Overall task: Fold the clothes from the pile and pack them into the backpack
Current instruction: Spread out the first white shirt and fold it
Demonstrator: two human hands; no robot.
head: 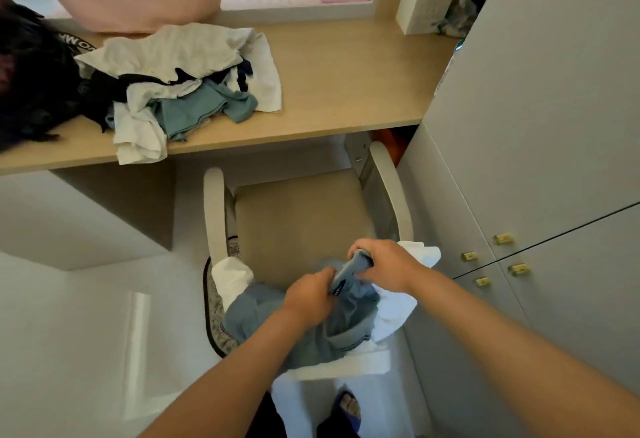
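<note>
I have a blue garment (pixel 256 313) bunched low in the middle of the frame, over the front of the chair (pixel 301 215) seat. My left hand (pixel 308 293) is curled round a fold of it, and my right hand (pixel 384 264), just beside and slightly higher, pinches its edge with fingers wrapped over the top. Both hands grip cloth and neither is spread. The rest of the garment sags below them onto a white cloth (pixel 394 316) lying across the seat.

I judge this to be the start of a fold, while I look for the garment's edges. To do it well I should draw my hands apart along one hem until the cloth hangs flat. Then I can lay it on the seat, smooth it, and fold it in thirds to a size that packs. I need to keep it from dragging the white cloth off the chair.

The pile (pixel 180 80) waits in the upper left on the worktop (pixel 346 73), with one corner hanging over the front edge. The dark bundle (pixel 34 73) at the far left may be the backpack, but I cannot tell.
</note>
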